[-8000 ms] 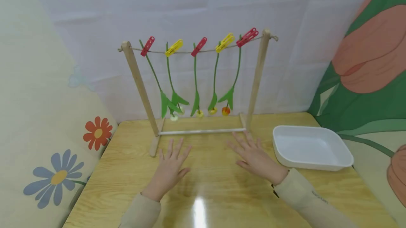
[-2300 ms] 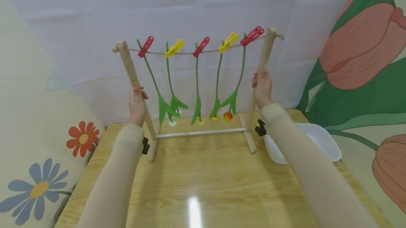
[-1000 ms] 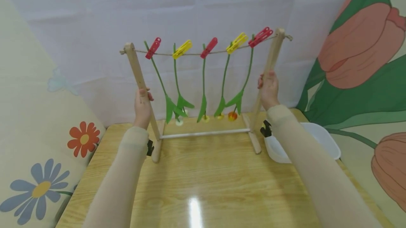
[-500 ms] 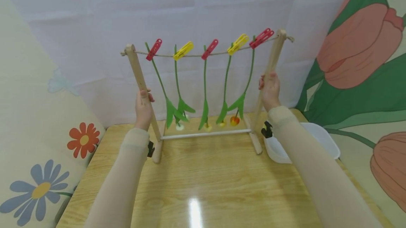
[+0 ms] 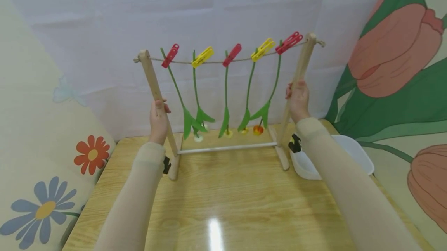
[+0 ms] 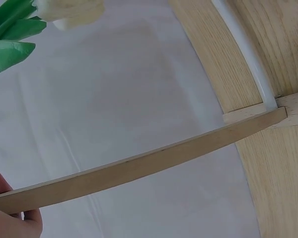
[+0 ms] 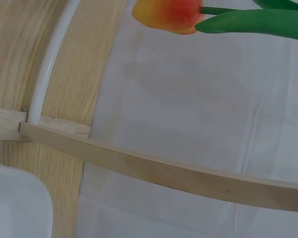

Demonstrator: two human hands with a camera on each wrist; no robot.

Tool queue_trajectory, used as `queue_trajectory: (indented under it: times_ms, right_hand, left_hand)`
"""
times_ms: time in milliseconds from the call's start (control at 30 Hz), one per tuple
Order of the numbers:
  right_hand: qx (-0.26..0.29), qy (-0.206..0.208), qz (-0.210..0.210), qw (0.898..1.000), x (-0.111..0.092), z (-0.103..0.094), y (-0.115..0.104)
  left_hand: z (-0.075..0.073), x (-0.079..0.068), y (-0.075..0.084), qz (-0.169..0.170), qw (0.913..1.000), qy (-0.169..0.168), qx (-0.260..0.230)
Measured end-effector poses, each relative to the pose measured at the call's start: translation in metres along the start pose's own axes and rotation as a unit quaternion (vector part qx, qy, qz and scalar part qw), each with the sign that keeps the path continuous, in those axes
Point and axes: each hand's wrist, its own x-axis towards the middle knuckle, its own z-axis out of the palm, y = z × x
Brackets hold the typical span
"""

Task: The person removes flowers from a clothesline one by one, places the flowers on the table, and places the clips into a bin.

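A wooden rack (image 5: 151, 75) stands on the table, with a string tied between its two posts and a white bar (image 5: 227, 148) joining them low down. My left hand (image 5: 158, 123) grips the left post around mid-height, thumb toward me. On the right post my right hand (image 5: 298, 101) does the same, slightly higher. Red clothespins (image 5: 232, 55) and yellow clothespins (image 5: 202, 57) hold several artificial tulips head-down on the string. In the left wrist view a white tulip (image 6: 74, 14) shows; in the right wrist view, an orange-red tulip (image 7: 169, 15).
A white plastic tray (image 5: 357, 154) stands on the wooden table (image 5: 223, 196) to the right, partly behind my right sleeve. White cloth (image 5: 174, 6) hangs behind the rack. Flower-printed panels (image 5: 391, 57) rise at both sides.
Earlier both hands were spread low over the table; they then took hold of the posts. The rack has since shifted rightward with the hands, and the hanging tulips sway slightly.
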Motion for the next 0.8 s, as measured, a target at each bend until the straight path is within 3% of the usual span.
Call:
queue_trajectory:
  times_ms: [367, 800]
  right_hand:
    - [-0.011, -0.003, 0.003, 1.0, -0.0009, 0.0006, -0.0007]
    - [0.017, 0.001, -0.012, 1.0, -0.001, 0.0005, 0.0013]
  left_hand:
    - [-0.001, 0.0009, -0.0025, 0.005, 0.9999, -0.005, 0.007]
    - [-0.0024, -0.0001, 0.0029, 0.008, 0.9997, -0.013, 0.02]
